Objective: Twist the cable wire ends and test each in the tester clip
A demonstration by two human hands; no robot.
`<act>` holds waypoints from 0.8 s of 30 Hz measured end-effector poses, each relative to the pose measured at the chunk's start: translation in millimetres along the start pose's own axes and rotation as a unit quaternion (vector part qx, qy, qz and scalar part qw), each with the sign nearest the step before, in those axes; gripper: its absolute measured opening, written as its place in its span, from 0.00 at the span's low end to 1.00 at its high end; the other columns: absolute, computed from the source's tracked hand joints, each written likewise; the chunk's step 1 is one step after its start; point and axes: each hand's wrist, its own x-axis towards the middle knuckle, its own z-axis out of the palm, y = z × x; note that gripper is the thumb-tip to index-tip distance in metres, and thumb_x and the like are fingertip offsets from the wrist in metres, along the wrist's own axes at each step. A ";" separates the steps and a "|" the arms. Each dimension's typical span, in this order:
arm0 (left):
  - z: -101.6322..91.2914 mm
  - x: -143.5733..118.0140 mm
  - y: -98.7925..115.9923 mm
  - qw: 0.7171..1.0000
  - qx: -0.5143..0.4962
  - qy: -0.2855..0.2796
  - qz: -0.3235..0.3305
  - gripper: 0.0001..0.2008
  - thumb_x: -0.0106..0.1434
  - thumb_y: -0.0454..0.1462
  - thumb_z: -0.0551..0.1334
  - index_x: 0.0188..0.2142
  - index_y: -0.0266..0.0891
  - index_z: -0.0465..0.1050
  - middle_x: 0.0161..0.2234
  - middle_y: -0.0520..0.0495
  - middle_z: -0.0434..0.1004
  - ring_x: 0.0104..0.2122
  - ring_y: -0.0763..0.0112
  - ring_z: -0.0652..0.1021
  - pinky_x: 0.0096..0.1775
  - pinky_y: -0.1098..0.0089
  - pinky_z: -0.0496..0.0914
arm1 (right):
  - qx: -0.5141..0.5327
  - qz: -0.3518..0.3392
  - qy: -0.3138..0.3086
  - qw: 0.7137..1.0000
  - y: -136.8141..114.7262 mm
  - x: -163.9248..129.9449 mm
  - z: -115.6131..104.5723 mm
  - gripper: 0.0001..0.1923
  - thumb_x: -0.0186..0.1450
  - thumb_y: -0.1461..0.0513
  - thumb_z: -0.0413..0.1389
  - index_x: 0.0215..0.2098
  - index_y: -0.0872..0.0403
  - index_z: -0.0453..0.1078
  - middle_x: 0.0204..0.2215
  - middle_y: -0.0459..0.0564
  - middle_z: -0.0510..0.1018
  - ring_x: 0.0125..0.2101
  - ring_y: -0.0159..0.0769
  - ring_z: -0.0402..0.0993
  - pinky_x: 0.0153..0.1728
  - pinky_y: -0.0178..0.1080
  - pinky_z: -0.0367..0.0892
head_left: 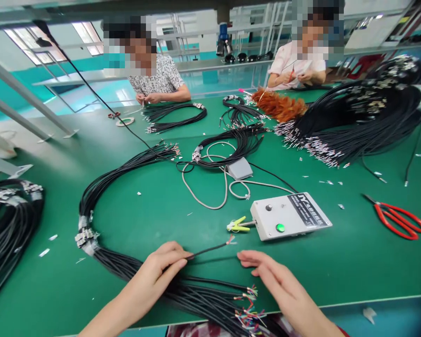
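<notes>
My left hand (pixel 166 264) pinches a single black cable (pixel 210 250) between thumb and fingers. Its stripped end points right, fanned into thin reddish wires. To the right, my right hand (pixel 272 276) is open with fingers stretched out, holding nothing, a little apart from that end. Under my left hand lies a bundle of black cables (pixel 203 297), with many-coloured wire ends near the table's front edge. The bundle curves round at the left, where metal connectors (pixel 86 238) sit. Just beyond the hands stands a grey box (pixel 272 220) with a lit green button and a yellow-green forked head (pixel 238 225).
Red-handled pliers (pixel 400 220) lie at the right. More cable coils rest at the left (pixel 14 234), middle (pixel 228 150) and back right (pixel 368 117). A grey pedal (pixel 240 168) with looped cord lies behind the box. Two people work across the green table (pixel 365 262).
</notes>
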 end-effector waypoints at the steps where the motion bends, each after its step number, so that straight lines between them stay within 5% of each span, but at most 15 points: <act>1: 2.7 3.2 2.8 1.000 0.011 0.019 -0.005 0.15 0.71 0.40 0.51 0.40 0.41 0.76 0.37 0.46 0.77 0.38 0.64 0.77 0.42 0.67 0.70 | -0.043 -0.023 -0.031 0.998 -2.4 -1.8 0.1 0.20 0.71 0.51 0.45 0.55 0.46 0.70 0.54 0.52 0.76 0.54 0.42 0.71 0.56 0.46 0.63; 6: 24.2 24.9 29.4 0.999 0.017 0.034 0.014 0.07 0.70 0.37 0.53 0.40 0.42 0.69 0.34 0.50 0.77 0.33 0.67 0.76 0.37 0.69 0.70 | -0.181 -0.176 -0.195 0.948 -16.0 -3.5 8.0 0.13 0.69 0.59 0.53 0.48 0.46 0.76 0.42 0.47 0.83 0.41 0.38 0.78 0.47 0.37 0.68; 12: 44.9 43.7 58.0 0.997 -0.009 0.032 0.067 0.08 0.70 0.35 0.53 0.39 0.42 0.71 0.35 0.49 0.77 0.34 0.68 0.76 0.38 0.70 0.71 | -0.172 -0.193 -0.155 0.954 -14.9 -4.5 12.1 0.12 0.67 0.60 0.56 0.47 0.49 0.76 0.42 0.48 0.83 0.41 0.39 0.78 0.46 0.37 0.70; 15: 39.0 46.8 55.1 0.998 -0.005 0.014 0.069 0.09 0.70 0.37 0.53 0.38 0.42 0.72 0.34 0.49 0.78 0.34 0.68 0.76 0.38 0.70 0.71 | -0.152 -0.176 -0.133 0.964 -13.0 -7.0 8.4 0.11 0.67 0.61 0.56 0.46 0.49 0.76 0.41 0.49 0.83 0.42 0.38 0.78 0.47 0.38 0.70; 18: 0.8 46.7 28.5 0.994 0.053 0.068 0.066 0.11 0.68 0.44 0.55 0.39 0.43 0.74 0.39 0.47 0.78 0.40 0.63 0.76 0.45 0.65 0.70 | -0.124 -0.137 -0.049 0.982 -7.0 -6.4 -2.4 0.10 0.69 0.60 0.53 0.44 0.49 0.77 0.41 0.49 0.82 0.44 0.38 0.77 0.49 0.37 0.70; 20: -41.7 41.6 -2.5 0.959 0.136 0.248 -0.010 0.13 0.63 0.47 0.59 0.40 0.42 0.72 0.40 0.45 0.77 0.42 0.57 0.75 0.47 0.58 0.68 | -0.106 -0.111 0.035 0.988 0.3 -4.3 -12.0 0.11 0.70 0.58 0.52 0.41 0.50 0.77 0.41 0.50 0.82 0.43 0.38 0.77 0.49 0.38 0.69; 24: -125.3 19.0 -63.9 0.818 0.116 0.400 -0.396 0.15 0.57 0.47 0.65 0.37 0.41 0.66 0.26 0.50 0.73 0.35 0.54 0.75 0.37 0.61 0.70 | -0.078 -0.090 0.132 0.984 13.2 -0.8 -24.4 0.13 0.70 0.55 0.51 0.38 0.52 0.76 0.37 0.50 0.81 0.39 0.38 0.77 0.44 0.38 0.71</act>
